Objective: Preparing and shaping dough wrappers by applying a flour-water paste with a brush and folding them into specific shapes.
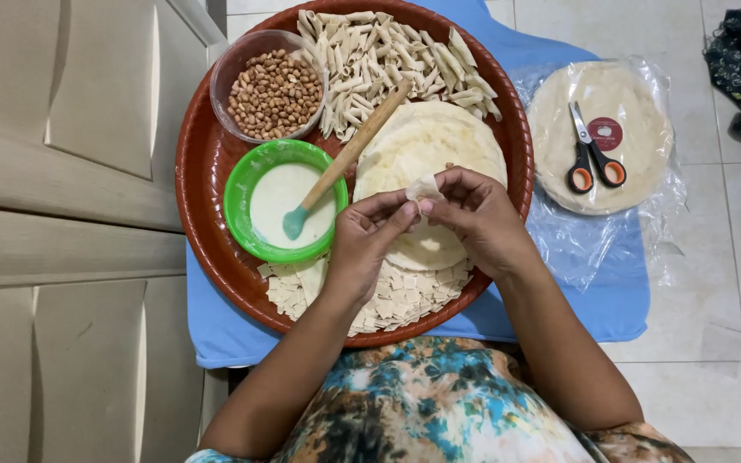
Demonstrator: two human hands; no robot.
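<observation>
Dough square sits pinched between the fingertips of left hand and right hand, over the tray. At the tray's far rim many rolls lie finished; squares remain piled at its near rim.

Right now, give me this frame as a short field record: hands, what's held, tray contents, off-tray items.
left hand: pinching the pastry square, fingers closed on it
right hand: pinching the same square from the other side
pastry square: small, pale, held above the tray
tray: round, red-brown, on a blue cloth
on tray: clear bowl of peanuts; green bowl of white paste with spatula; rolled pieces; round sheets; cut squares
off tray: scissors on bagged wrappers
</observation>
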